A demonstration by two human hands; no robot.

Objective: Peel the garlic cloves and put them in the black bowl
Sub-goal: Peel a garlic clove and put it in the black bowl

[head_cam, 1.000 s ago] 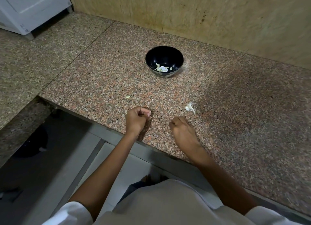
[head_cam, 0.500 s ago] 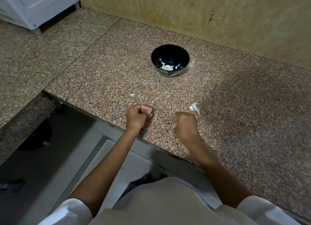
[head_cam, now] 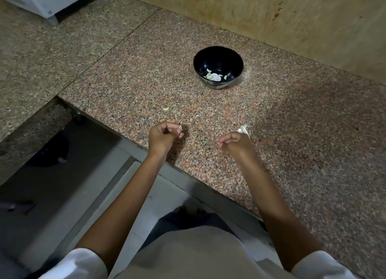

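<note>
Head view, counter edge.

- Left hand (head_cam: 165, 136): fingers curled in, thumb and forefinger pinching a small pale piece (head_cam: 180, 129). Only its tip shows, too small for me to call it clove or skin.
- Right hand (head_cam: 236, 146): blurred, fingers loosely curled with the tips pointing toward the left hand. I see nothing held in it.
- Skinned garlic piece (head_cam: 243, 129): white and papery, on the granite counter (head_cam: 302, 136) just past the far side of the right hand. I cannot tell whether it touches the hand or lies a hair apart. Its long axis seems to slant away to the right of those fingers.
- 1 loose clove (head_cam: 166, 109): near, beyond the left fingers and a little to their left. It is curved, with its long axis lying crosswise to them.
- Black bowl (head_cam: 221, 57): well beyond both sets of fingers, roughly between their 2 lines and a shade closer to the right hand's. Peeled cloves (head_cam: 215, 76) sit in its bottom.

My read: peeling is under way and the bowl is partly stocked. The coming move turns on the white piece. It lies behind the right fingertips, not in front of them, so that hand must uncurl and reach over or turn before it can pinch. The right hand is plainly the nearer one. The left hand is occupied and closer to the loose clove.
</note>
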